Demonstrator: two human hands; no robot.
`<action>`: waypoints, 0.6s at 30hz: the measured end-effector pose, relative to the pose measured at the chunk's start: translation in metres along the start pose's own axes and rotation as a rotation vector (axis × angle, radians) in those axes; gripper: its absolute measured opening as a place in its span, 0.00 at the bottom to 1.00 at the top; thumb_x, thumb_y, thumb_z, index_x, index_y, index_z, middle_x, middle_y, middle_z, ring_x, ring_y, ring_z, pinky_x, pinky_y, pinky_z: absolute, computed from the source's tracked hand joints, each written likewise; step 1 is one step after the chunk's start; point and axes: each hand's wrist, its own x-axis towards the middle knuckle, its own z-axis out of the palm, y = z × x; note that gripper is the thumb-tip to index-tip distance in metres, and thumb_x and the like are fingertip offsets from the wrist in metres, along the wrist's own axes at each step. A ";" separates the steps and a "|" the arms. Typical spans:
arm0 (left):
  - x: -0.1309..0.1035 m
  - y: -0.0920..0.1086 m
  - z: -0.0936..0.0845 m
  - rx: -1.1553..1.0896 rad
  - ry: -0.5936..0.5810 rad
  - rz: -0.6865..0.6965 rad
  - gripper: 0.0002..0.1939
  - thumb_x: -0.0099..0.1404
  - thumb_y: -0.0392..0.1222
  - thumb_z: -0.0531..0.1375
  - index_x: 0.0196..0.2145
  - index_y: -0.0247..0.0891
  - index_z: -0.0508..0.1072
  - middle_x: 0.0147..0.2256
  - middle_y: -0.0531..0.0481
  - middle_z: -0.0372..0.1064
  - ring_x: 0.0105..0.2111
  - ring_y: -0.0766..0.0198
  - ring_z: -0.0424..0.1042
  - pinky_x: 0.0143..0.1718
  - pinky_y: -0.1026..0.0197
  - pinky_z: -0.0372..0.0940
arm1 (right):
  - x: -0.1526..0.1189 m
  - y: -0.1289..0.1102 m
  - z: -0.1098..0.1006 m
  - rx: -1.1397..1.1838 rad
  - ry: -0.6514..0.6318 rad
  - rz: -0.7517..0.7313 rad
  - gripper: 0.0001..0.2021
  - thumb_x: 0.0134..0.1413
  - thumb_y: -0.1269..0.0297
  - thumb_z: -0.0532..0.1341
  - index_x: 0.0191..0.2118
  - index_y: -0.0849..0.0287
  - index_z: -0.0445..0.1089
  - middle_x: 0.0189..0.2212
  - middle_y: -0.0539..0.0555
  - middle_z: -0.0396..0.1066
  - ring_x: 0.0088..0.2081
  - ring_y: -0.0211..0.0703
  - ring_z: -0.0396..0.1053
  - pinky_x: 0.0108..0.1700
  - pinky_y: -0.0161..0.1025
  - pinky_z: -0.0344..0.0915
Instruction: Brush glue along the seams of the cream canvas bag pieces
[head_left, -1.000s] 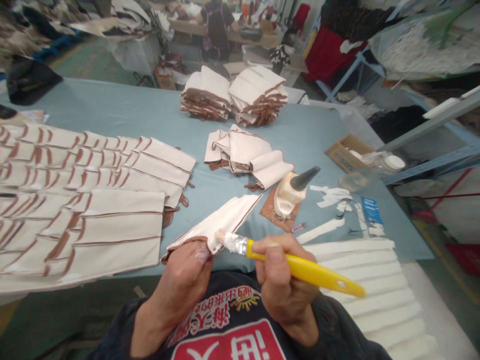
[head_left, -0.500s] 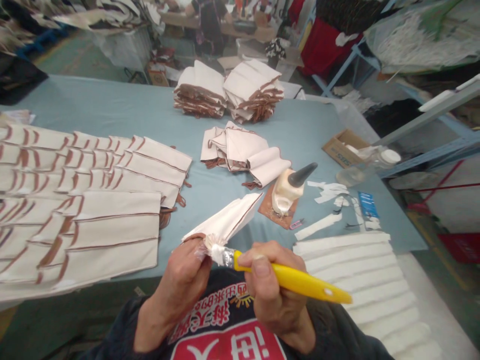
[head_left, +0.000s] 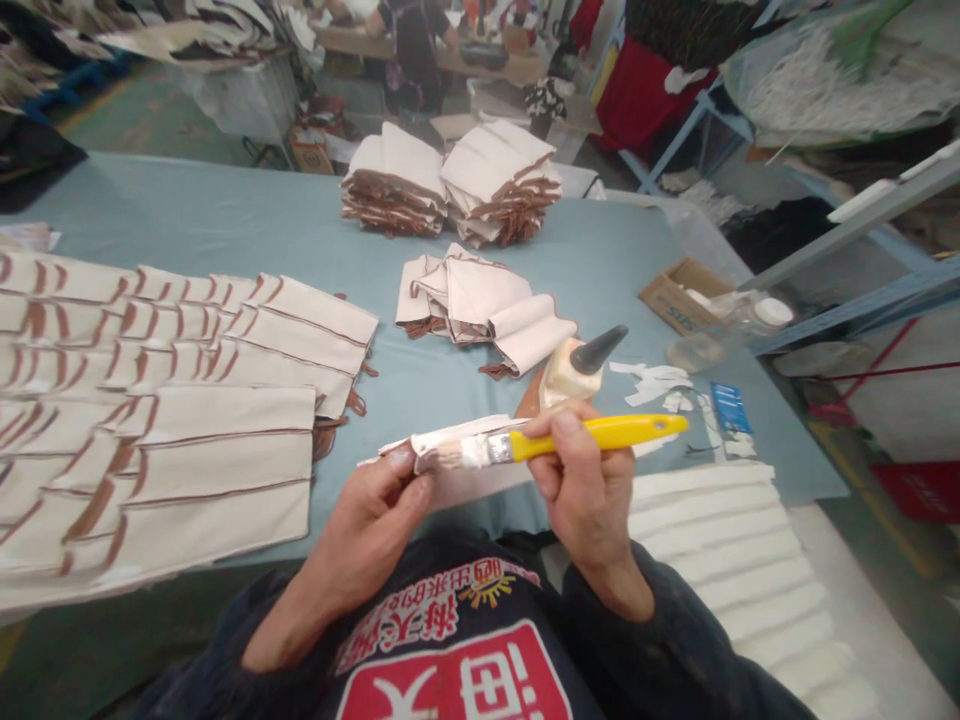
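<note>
the left hand pinches the brown-edged end of a cream fabric piece over the blue-green table. the right hand's fingers wrap the yellow-handled brush, its bristles apparently touching the fabric beside the left thumb.

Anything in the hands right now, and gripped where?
Right hand: brush, by its yellow handle near the metal ferrule. Left hand: cream piece, pinched at its left end between thumb and fingers.
</note>
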 end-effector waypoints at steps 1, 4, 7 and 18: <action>0.002 0.001 -0.003 -0.062 -0.033 -0.052 0.10 0.68 0.44 0.60 0.31 0.38 0.76 0.27 0.52 0.71 0.29 0.62 0.68 0.31 0.62 0.64 | 0.002 0.000 -0.004 0.001 0.034 -0.034 0.17 0.67 0.52 0.62 0.29 0.56 0.71 0.13 0.38 0.52 0.11 0.28 0.48 0.12 0.28 0.46; 0.005 0.004 -0.012 -0.281 -0.131 -0.212 0.14 0.64 0.51 0.66 0.32 0.37 0.75 0.22 0.56 0.64 0.22 0.68 0.59 0.23 0.67 0.56 | 0.002 -0.001 -0.016 -0.015 -0.022 -0.131 0.16 0.70 0.55 0.61 0.31 0.55 0.73 0.14 0.39 0.54 0.11 0.28 0.48 0.13 0.28 0.48; 0.006 0.007 -0.017 -0.449 -0.210 -0.323 0.17 0.60 0.53 0.69 0.35 0.34 0.78 0.23 0.56 0.63 0.21 0.71 0.54 0.21 0.68 0.51 | 0.002 -0.003 -0.021 -0.110 -0.249 -0.216 0.16 0.73 0.54 0.57 0.35 0.54 0.75 0.16 0.42 0.60 0.13 0.32 0.53 0.15 0.32 0.55; 0.010 0.009 -0.019 -0.651 -0.301 -0.437 0.20 0.57 0.51 0.73 0.40 0.33 0.82 0.26 0.53 0.65 0.22 0.72 0.52 0.22 0.68 0.48 | 0.022 -0.002 -0.017 -0.243 -0.401 -0.533 0.05 0.70 0.64 0.61 0.41 0.49 0.75 0.25 0.45 0.75 0.22 0.38 0.70 0.26 0.38 0.67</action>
